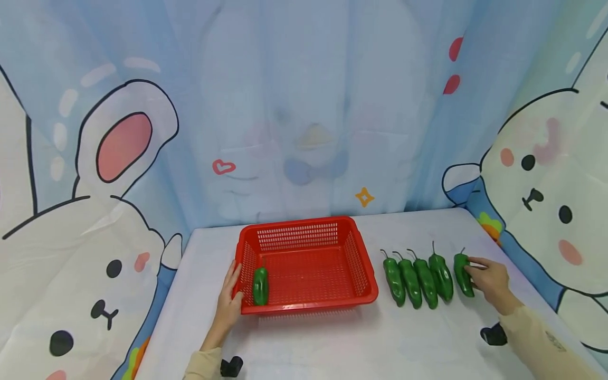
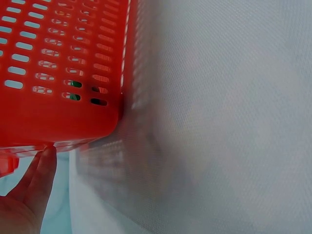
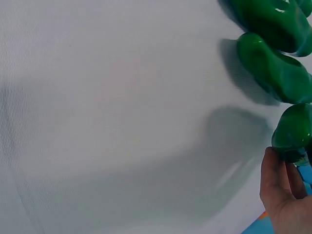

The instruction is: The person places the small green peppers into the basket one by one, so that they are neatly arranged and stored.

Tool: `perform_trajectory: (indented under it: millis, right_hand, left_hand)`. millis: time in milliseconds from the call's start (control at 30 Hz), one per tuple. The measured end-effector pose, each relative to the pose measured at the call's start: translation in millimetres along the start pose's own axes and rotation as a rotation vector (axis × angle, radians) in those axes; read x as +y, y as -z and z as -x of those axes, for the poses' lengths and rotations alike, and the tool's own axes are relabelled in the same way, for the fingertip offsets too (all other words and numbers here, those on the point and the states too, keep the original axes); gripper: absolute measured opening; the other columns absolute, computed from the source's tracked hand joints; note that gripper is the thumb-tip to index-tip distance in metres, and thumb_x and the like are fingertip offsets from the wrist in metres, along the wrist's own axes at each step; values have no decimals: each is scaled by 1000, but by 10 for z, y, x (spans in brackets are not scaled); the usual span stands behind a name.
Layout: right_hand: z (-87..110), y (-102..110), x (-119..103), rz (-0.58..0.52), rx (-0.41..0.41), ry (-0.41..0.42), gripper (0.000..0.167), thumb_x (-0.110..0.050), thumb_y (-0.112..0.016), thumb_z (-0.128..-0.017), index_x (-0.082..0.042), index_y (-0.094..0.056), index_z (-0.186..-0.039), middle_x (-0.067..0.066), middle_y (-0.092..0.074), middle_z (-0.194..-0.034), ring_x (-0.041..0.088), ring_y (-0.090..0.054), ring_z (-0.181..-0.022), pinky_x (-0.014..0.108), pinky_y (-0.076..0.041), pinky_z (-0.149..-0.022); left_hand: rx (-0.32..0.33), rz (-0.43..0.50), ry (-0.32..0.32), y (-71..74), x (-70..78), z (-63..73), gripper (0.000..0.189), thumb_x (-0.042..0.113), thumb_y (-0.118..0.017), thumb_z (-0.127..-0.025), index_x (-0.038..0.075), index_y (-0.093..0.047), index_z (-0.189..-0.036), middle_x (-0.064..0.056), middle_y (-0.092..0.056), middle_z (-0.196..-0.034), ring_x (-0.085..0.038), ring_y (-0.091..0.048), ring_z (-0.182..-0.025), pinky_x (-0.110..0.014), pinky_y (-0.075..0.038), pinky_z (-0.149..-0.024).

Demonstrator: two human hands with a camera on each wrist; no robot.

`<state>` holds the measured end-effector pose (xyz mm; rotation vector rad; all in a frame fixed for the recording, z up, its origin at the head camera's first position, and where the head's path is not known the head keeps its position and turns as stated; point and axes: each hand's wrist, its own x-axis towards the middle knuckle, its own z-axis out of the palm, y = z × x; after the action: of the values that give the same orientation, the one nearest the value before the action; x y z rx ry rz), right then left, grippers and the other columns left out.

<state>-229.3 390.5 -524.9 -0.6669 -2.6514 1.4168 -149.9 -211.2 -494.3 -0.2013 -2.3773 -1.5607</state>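
A red plastic basket (image 1: 304, 306) with perforated walls stands on the white table, with one green chili pepper (image 1: 260, 286) lying inside at its left end. My left hand (image 1: 230, 301) rests against the basket's left side, its fingers fairly straight. In the left wrist view the fingers (image 2: 41, 178) touch the basket wall (image 2: 53, 114). On the right, my right hand (image 1: 491, 279) pinches the rightmost green chili pepper (image 1: 462, 272) by its side. The right wrist view shows that pepper (image 3: 294, 127) at the fingertips, partly cut off by the frame edge.
Several more green chili peppers (image 1: 410, 282) lie side by side between the basket and my right hand, stems pointing away. A blue cartoon-printed curtain (image 1: 304, 105) hangs behind the white table (image 1: 380, 343). Dark objects sit below both wrists.
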Motion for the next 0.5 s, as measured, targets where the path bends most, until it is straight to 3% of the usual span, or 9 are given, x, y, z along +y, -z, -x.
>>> perform_trajectory:
  millis: [100, 200, 333, 400, 500]
  right_hand:
    - [41, 40, -109, -21, -15, 13, 50, -7, -54, -95, 19, -44, -136, 43, -53, -122, 10, -62, -70, 40, -59, -67]
    - [75, 83, -221, -48, -17, 25, 50, -8, -54, -96, 19, -43, -136, 41, -57, -117, 3, -59, -66, 39, -59, -67]
    - [113, 122, -358, -91, -28, 42, 50, -8, -53, -96, 19, -41, -137, 40, -59, -113, 1, -59, -65, 38, -59, -65]
    - [135, 129, -420, -104, -35, 54, 50, -8, -52, -97, 19, -41, -137, 38, -60, -110, 0, -59, -65, 36, -59, -64]
    - [180, 136, -508, -123, -53, 61, 50, -10, -52, -98, 19, -41, -137, 28, -65, -100, 1, -60, -65, 34, -59, -63]
  left_hand:
    - [-6, 8, 1, 16, 16, -8, 65, -19, -43, -82, -13, -35, -146, -29, -21, -157, -46, -17, -146, -57, -19, -113]
    - [-14, 2, -2, 28, 21, -12, 64, -18, -43, -83, -13, -34, -146, -29, -20, -158, -46, -17, -146, -39, -20, -114]
    - [-17, 3, -8, 36, 7, -4, 64, -19, -43, -83, -13, -34, -146, -29, -20, -158, -46, -17, -145, -16, -19, -106]
    - [-18, 5, -9, 35, 3, 2, 64, -19, -43, -83, -13, -34, -146, -29, -20, -158, -46, -17, -145, -12, -19, -104]
    - [-22, 8, 0, 26, 9, 11, 64, -19, -43, -83, -13, -34, -146, -28, -20, -158, -45, -17, -146, -15, -19, -106]
